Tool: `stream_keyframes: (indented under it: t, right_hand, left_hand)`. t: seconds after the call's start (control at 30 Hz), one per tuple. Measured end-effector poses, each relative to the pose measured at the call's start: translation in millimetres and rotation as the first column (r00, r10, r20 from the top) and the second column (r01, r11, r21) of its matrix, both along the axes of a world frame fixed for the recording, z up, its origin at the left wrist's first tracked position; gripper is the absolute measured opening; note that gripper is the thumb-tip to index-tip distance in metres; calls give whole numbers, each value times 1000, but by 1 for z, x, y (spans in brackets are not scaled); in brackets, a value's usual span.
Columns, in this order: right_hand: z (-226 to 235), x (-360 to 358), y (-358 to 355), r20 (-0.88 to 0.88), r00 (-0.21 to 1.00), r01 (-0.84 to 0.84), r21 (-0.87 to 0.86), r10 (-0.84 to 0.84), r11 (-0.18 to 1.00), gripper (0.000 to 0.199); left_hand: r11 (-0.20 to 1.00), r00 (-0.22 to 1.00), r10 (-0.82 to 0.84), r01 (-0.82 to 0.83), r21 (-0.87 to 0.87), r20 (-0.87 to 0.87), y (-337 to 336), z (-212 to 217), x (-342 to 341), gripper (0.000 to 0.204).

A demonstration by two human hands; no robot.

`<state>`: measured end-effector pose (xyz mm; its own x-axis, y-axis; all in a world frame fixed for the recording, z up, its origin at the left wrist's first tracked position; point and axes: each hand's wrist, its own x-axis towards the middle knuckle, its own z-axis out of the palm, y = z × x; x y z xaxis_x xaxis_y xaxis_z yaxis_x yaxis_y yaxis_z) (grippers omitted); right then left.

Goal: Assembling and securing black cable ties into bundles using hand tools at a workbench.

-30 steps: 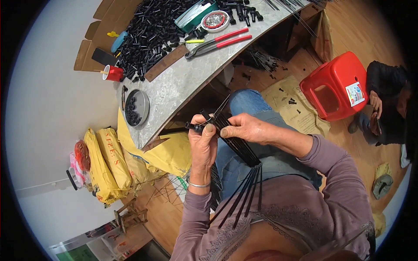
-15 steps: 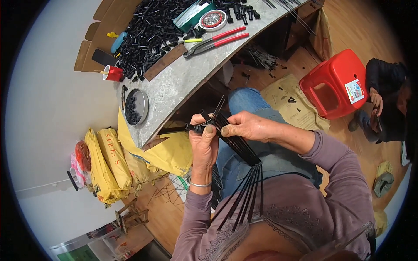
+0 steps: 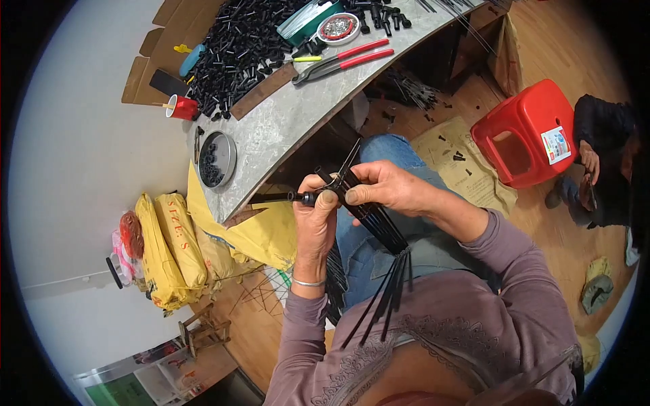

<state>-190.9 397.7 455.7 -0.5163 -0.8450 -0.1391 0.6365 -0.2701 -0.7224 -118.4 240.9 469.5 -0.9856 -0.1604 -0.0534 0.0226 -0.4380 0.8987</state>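
rods (image 3: 379, 229), thin and black, sit in a bundle over the person's jeans (image 3: 386, 149), slanting from the fingers down toward the waist, where their lower ends fan out. of the two hands, the left hand (image 3: 315, 220) is closed, thumb against curled fingers, gripping a black cylindrical fitting (image 3: 303, 197) that points leftward; i cannot tell how many rods it also holds. the right hand (image 3: 389, 193) is nearly closed too, pinching the bundle between thumb and fingers just beside the left thumb. a few rod tips poke out above both.

beyond them, the grey surface (image 3: 271, 139) carries a round metal tin (image 3: 231, 159) with small black rings (image 3: 212, 166) in it, red-handled pliers (image 3: 365, 59), a flat brown bar (image 3: 264, 91) and a heap of black plastic fittings (image 3: 230, 74). a red plastic stool (image 3: 542, 111) stands on the floor to the right.
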Motion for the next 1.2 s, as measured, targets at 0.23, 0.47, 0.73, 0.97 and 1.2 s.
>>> stream_keyframes:
  t: [0.23, 0.47, 0.73, 0.97, 1.2]
  right_hand:
    - [-1, 0, 1, 10, 1000, 7, 36, -8, 999, 23]
    - [9, 6, 3, -484, 870, 236, 247, -91, 940, 22]
    - [-7, -4, 3, -232, 972, 65, 143, -30, 988, 25]
    - [-8, -2, -1, -148, 988, 49, 42, -42, 998, 28]
    - [7, 5, -3, -127, 981, 142, -74, -150, 987, 36]
  left_hand:
    - [999, 999, -33, 33, 1, -3, -2, -4, -1, 24]
    - [999, 999, 39, -40, -32, -16, 2, -3, 1, 23]
    - [999, 998, -2, 4, 35, -58, 7, -1, 3, 22]
    - [985, 997, 63, -68, -156, -40, 4, 3, 1, 19]
    - [984, 996, 62, -50, -170, 67, 7, 19, -1, 13]
